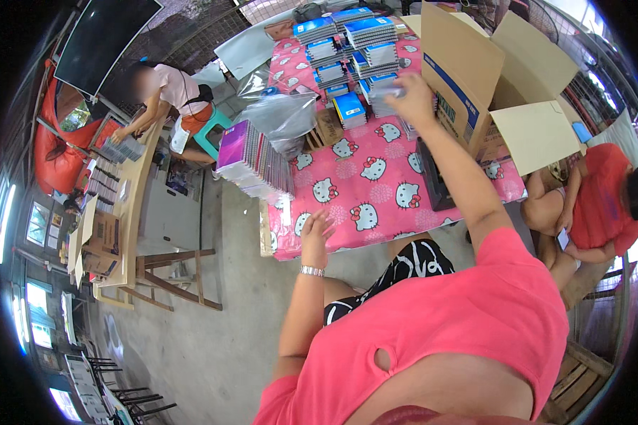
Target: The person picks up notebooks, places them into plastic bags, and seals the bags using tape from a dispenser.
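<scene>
My right hand (412, 105) reaches across the table to the spiral notebooks on its far side. Its fingers are curled at a pale grey, blurred thing (385, 93), whose kind I cannot make out. Blue-covered spiral notebooks (349, 108) stand in several stacks beside it. My left hand (317, 231), with a metal watch on the wrist, hovers at the table's near edge, fingers apart and holding nothing. Beyond it rises a tall stack of purple-covered spiral notebooks (252, 157). A pink cartoon-cat tablecloth (353, 190) covers the table.
Open cardboard boxes (468, 78) take up the table's right side, by a dark tray (435, 177). Clear plastic (280, 117) lies behind the purple stack. A person in red (606, 198) sits right; another (177, 92) works at a wooden table (131, 205) on the left.
</scene>
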### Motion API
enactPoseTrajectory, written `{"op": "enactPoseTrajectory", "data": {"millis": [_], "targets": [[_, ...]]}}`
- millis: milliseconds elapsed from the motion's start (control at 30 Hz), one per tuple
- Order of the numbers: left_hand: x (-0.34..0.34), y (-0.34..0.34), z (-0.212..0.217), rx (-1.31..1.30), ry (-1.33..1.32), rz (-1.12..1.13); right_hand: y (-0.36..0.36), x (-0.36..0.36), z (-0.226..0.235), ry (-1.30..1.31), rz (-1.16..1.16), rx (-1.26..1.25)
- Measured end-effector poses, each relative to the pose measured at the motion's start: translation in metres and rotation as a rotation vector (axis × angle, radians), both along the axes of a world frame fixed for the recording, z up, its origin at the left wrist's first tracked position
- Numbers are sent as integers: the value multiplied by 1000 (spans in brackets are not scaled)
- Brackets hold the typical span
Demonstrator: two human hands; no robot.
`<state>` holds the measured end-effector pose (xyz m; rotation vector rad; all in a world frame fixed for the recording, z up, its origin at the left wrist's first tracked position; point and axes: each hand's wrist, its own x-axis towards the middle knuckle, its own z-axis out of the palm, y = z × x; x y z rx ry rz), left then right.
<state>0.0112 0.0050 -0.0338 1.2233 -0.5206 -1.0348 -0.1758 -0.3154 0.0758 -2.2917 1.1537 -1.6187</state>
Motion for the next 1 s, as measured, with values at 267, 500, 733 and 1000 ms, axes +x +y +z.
{"op": "enactPoseTrajectory", "data": {"millis": [267, 500, 733, 1000], "targets": [[30, -10, -63, 157, -466, 154, -43, -9, -44, 154, -329, -68], [66, -31, -90, 308, -1157, 168, -52, -10, -47, 319, -456, -8], [63, -33, -102, 451, -1562, 271, -26, 27, -35, 269, -342, -167], [63, -25, -98, 560, -1525, 279, -37, 203, -78, 71, 415, 354]]}}
